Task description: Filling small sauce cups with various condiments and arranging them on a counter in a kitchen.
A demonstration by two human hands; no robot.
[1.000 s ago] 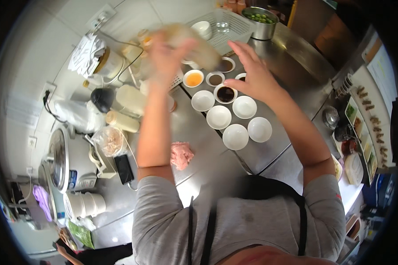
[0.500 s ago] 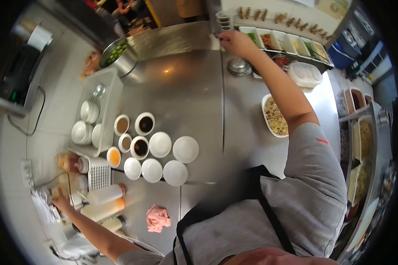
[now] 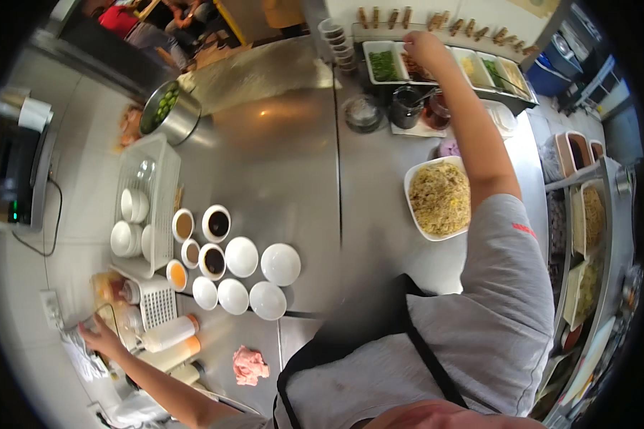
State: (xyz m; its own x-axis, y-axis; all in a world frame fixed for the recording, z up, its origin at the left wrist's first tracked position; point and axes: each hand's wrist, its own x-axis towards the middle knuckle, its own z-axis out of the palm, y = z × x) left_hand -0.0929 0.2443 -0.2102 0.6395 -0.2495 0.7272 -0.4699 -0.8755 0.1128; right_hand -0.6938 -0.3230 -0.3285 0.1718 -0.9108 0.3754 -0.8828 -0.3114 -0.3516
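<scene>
Brown topping (image 3: 418, 73), up at one o'clock, and the right hand (image 3: 427, 51) is right over it, fingers bent down; I can't tell whether they've closed on anything. Half a second ago that hand was beside the stacked cups (image 3: 341, 48) at twelve, so it has swung across to the trays! Chopped greens (image 3: 383, 66) sit just left of it. Below, a dark jar (image 3: 406, 106) and a red jar (image 3: 436, 114) stand side by side, and at three o'clock the dish of rice (image 3: 438, 199) shows more fully than before, the forearm covering less.

Over to eight o'clock: the left hand (image 3: 104, 339), stretched out by the white papers (image 3: 87, 363), much where it was; whether it grips, I can't tell. And look, a second ago both hands were up around the sauce bowls; now they're flung wide apart!

Next to it lie squeeze bottles (image 3: 170, 333). Further in, dark sauce (image 3: 212, 262) and orange sauce (image 3: 177, 274) sit among plain white bowls (image 3: 268, 300). Crumpled pink cloth (image 3: 250, 365) at seven, pot of green fruit (image 3: 182, 118) at ten.
</scene>
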